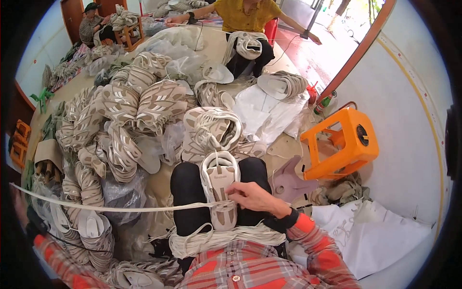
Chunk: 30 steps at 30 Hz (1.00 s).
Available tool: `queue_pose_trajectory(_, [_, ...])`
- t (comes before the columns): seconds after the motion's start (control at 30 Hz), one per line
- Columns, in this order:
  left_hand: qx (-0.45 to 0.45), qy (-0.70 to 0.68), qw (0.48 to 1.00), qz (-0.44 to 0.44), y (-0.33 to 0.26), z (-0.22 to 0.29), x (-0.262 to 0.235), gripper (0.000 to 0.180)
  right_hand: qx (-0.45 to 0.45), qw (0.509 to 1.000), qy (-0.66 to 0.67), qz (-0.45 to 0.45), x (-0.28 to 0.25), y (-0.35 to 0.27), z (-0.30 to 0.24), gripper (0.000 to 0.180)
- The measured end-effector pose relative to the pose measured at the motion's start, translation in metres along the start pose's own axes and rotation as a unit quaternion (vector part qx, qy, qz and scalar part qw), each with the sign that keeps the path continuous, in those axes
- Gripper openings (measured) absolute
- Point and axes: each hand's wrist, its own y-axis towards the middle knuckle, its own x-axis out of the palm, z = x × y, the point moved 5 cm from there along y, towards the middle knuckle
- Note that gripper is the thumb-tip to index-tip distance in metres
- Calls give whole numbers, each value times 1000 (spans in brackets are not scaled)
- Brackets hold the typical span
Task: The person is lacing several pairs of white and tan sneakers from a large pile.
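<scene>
A beige and white shoe upper [224, 181] rests upright between my black-trousered knees, its tongue facing me. My right hand [252, 196] is closed at its right eyelet edge, thumb and forefinger pinched there. From the upper, a long off-white shoelace [120, 208] stretches taut through the air to the far left. At that dark rim my left hand [21, 204] is blurred and partly cut off, drawing out the lace's far end. A bundle of loose laces [226, 241] lies across my lap. Just beyond my knees sit stacked uppers [211, 130].
Bundled shoe uppers [120, 103] heap up at the left among plastic bags. An orange stool [341, 144] stands right, near a green bottle [325, 102] and white sheeting [375, 236]. Opposite me sits a co-worker in a yellow top [248, 14], arms spread; another person [91, 26] sits far left.
</scene>
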Motion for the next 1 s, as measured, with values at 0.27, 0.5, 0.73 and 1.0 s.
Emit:
queue_pose_trajectory(0.27, [110, 267, 951, -113, 11, 39, 40, 14, -305, 937, -144, -95, 106, 27, -35, 12])
queue_pose_trajectory(0.5, [7, 340, 916, -214, -220, -141, 318, 12, -353, 896, -166, -213, 176, -14, -42, 22])
queue_pose_trajectory(0.73, [-260, 314, 779, -476, -451, -286, 369, 16, -28, 992, -76, 100, 46, 5, 15, 27])
queue_pose_trajectory(1.0, [-174, 402, 772, -460, -487, -321, 369, 16, 1, 997, -46, 54, 44, 4, 23, 35])
